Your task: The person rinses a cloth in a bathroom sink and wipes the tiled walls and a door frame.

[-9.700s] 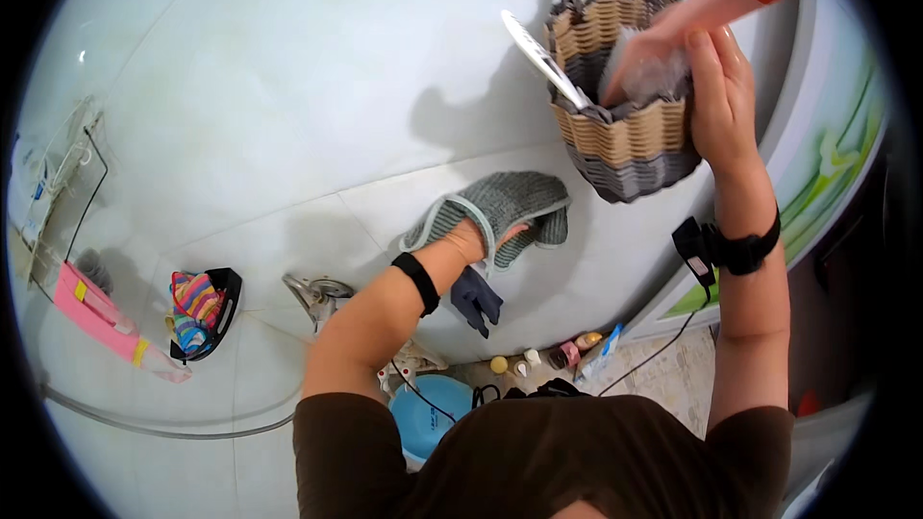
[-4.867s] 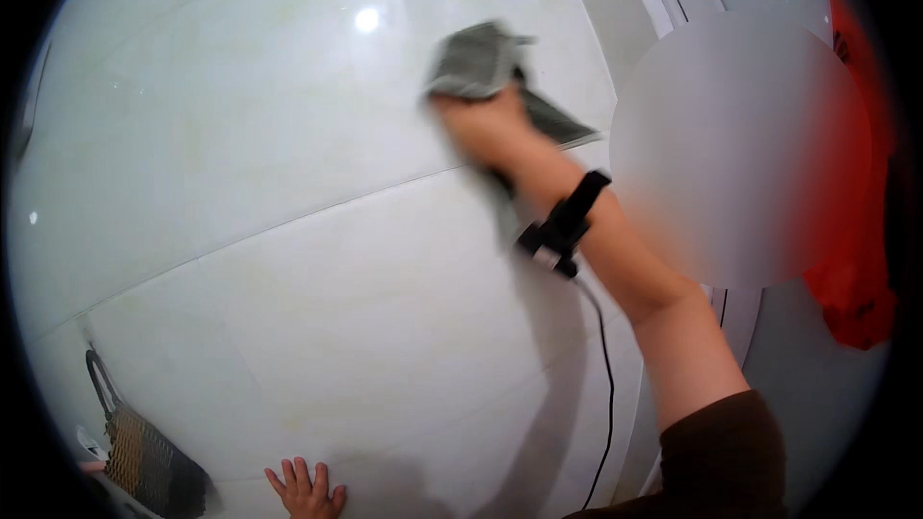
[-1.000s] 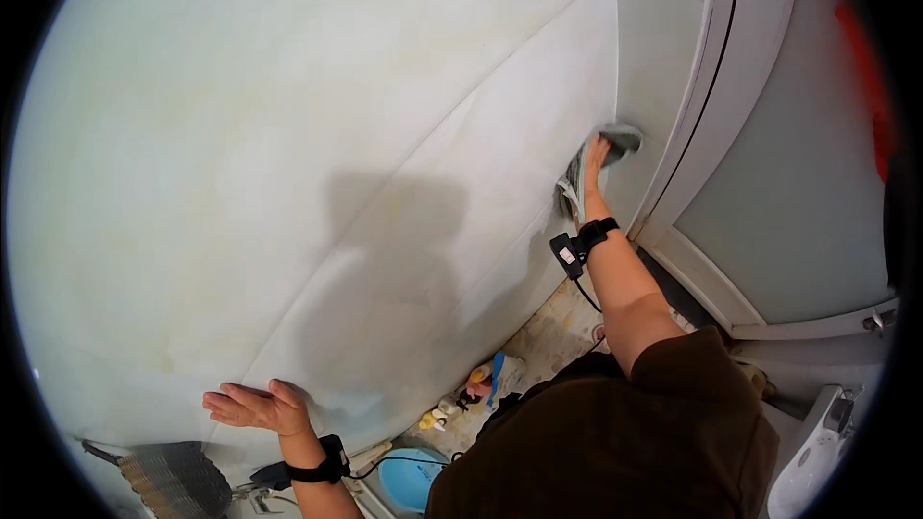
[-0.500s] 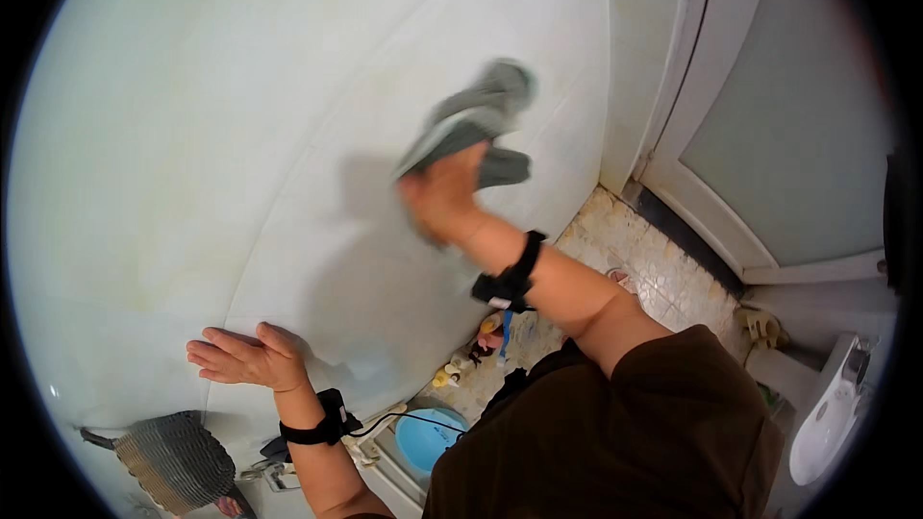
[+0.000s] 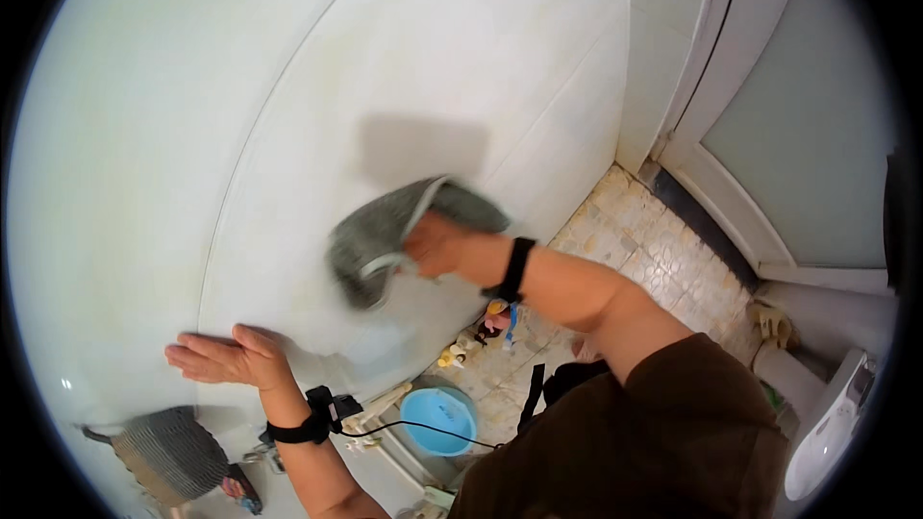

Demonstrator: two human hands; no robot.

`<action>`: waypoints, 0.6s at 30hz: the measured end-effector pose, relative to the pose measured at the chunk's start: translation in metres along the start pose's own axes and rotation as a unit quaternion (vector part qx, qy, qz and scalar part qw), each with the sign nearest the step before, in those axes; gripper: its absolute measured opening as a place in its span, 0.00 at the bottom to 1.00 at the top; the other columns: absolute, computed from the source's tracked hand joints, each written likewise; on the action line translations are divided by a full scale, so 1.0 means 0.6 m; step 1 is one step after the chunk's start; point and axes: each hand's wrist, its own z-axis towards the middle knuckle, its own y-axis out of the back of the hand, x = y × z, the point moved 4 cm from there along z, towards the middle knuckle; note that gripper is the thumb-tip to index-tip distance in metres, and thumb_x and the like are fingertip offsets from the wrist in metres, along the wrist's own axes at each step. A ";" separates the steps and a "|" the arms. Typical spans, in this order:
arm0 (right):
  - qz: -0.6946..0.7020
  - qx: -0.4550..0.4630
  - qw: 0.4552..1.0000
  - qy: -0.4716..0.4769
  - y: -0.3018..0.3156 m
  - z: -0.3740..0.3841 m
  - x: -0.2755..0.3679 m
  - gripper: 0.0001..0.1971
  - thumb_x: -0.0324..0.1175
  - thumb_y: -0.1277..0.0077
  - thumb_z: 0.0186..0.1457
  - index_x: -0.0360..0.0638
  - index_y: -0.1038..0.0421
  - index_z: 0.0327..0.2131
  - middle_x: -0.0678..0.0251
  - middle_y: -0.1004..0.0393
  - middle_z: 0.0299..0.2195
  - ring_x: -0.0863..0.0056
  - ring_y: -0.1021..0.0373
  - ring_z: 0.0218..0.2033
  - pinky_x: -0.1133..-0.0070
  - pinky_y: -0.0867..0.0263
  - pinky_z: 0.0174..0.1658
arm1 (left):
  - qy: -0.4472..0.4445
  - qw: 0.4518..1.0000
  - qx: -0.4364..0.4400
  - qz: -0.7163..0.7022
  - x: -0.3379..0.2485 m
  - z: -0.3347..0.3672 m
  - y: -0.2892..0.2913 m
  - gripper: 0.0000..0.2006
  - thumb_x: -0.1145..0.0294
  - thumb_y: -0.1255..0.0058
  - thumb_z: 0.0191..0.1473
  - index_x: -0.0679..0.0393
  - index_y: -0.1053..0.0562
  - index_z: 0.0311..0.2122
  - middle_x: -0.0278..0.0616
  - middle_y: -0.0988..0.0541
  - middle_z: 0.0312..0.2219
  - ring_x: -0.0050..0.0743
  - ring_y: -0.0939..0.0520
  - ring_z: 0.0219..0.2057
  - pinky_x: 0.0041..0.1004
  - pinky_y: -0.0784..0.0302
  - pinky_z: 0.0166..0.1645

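A grey-green cloth (image 5: 375, 231) with a pale edge lies against the white tiled wall (image 5: 317, 106), its outline smeared by motion. My right hand (image 5: 437, 245) grips it near the middle, and the cloth folds around the fingers. Lower on the left, my left hand (image 5: 231, 358) rests on the wall, fingers stretched out and thumb apart, holding nothing. Black straps circle both wrists, and a small black device with a cable (image 5: 413, 423) sits on the left one.
A light-blue basin (image 5: 438, 421) stands on the low ledge below. Small toys (image 5: 481, 336) lie at the wall's foot on the tiled floor (image 5: 615, 240). A striped woven bag (image 5: 173, 455) hangs lower left. At right are a frosted door (image 5: 798, 125) and a white washbasin (image 5: 827, 432).
My right hand has swept the cloth down and to the left along the wall. The left hand stays spread on the wall, and the view has shifted slightly.
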 end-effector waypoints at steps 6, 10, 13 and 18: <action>0.036 -0.058 0.992 -0.104 0.104 -0.071 -0.071 0.08 0.32 0.53 0.41 0.41 0.33 0.27 0.63 0.31 0.30 0.71 0.34 0.35 0.77 0.37 0.41 | 0.007 1.000 0.000 0.010 -0.001 -0.001 -0.002 0.30 0.54 0.67 0.52 0.64 0.49 0.54 0.53 0.55 0.56 0.48 0.57 0.58 0.43 0.68 0.57; -0.121 0.027 0.980 -0.154 0.072 -0.136 -0.113 0.08 0.32 0.59 0.45 0.41 0.34 0.29 0.62 0.31 0.32 0.70 0.34 0.36 0.74 0.38 0.42 | 0.050 0.999 -0.013 -0.014 -0.005 -0.029 0.003 0.28 0.57 0.64 0.50 0.61 0.48 0.54 0.54 0.53 0.55 0.53 0.54 0.56 0.49 0.66 0.56; -0.194 0.107 0.951 -0.215 0.053 -0.223 -0.196 0.10 0.33 0.63 0.49 0.41 0.34 0.31 0.62 0.30 0.34 0.69 0.34 0.37 0.73 0.39 0.43 | 0.097 0.992 0.035 -0.073 -0.072 -0.147 -0.027 0.30 0.58 0.62 0.48 0.62 0.50 0.55 0.56 0.56 0.55 0.55 0.58 0.57 0.50 0.69 0.56; -0.220 0.133 0.943 -0.210 0.001 -0.307 -0.347 0.09 0.31 0.64 0.48 0.41 0.34 0.30 0.60 0.31 0.34 0.69 0.35 0.36 0.73 0.39 0.39 | 0.032 0.995 0.079 -0.056 -0.138 -0.381 -0.090 0.31 0.55 0.64 0.49 0.62 0.52 0.55 0.56 0.59 0.56 0.54 0.62 0.58 0.51 0.71 0.56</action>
